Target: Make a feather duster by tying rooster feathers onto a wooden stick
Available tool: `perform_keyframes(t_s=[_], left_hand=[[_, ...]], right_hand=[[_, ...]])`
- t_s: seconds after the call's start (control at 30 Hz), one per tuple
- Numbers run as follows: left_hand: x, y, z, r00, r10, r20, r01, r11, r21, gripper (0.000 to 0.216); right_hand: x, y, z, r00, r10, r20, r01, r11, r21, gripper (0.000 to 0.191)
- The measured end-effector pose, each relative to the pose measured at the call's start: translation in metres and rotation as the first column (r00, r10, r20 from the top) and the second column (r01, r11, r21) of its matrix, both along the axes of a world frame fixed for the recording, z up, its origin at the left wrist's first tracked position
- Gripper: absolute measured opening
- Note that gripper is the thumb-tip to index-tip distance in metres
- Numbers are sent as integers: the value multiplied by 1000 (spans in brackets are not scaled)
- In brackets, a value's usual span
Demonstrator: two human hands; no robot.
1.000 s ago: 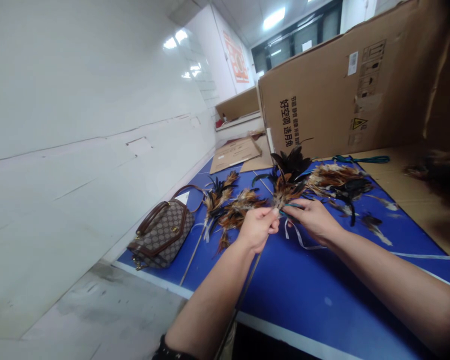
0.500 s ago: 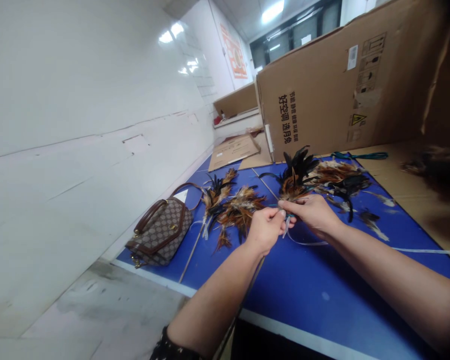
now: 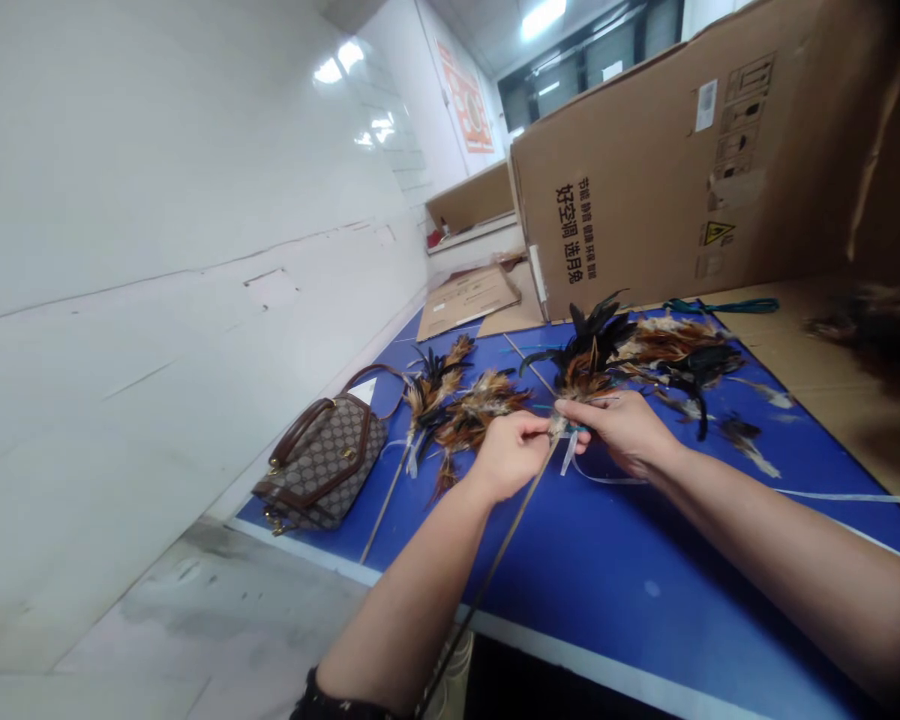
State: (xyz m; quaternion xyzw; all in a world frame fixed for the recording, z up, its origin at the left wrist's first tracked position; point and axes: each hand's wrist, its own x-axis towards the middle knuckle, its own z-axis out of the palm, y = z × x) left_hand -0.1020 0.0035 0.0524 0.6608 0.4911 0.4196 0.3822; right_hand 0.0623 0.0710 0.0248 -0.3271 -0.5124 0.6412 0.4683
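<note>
A bunch of black and brown feathers (image 3: 586,365) stands at the top of a thin stick (image 3: 511,535), which slants down toward me. My right hand (image 3: 628,432) is closed around the feathers' base, thumb on top. My left hand (image 3: 516,456) is pinched shut just left of that base; what its fingertips hold is too small to make out. Clear plastic ribbon (image 3: 568,456) hangs from the binding. A longer strip (image 3: 844,497) of it runs to the right. A bit of teal strand shows by my right fingers.
More feathers lie left (image 3: 487,410) and right (image 3: 679,355) on the blue tabletop (image 3: 607,590). A brown patterned handbag (image 3: 330,460) sits by the wall, next to another feathered stick (image 3: 384,505). A large cardboard box (image 3: 645,190) stands behind; teal cord (image 3: 735,306) lies before it.
My left hand has shifted slightly left, away from the ribbon, baring the binding and the upper stick. My right hand stays nearly in place on the feathers' base.
</note>
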Motion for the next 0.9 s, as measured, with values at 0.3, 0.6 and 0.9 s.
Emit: perform_keyframes(t_s=[0.3, 0.6, 0.9], left_hand=[[-17, 1, -2, 928, 61, -367, 40, 964, 262, 15], [-18, -2, 12, 962, 154, -226, -74, 941, 330, 8], [-4, 15, -29, 866, 312, 390, -216, 938, -270, 53]], right_hand=[[0, 8, -7, 997, -50, -53, 42, 988, -147, 43], [-4, 0, -7, 1000, -5, 27, 8, 995, -98, 47], [-7, -1, -10, 1000, -13, 12, 14, 993, -115, 44]])
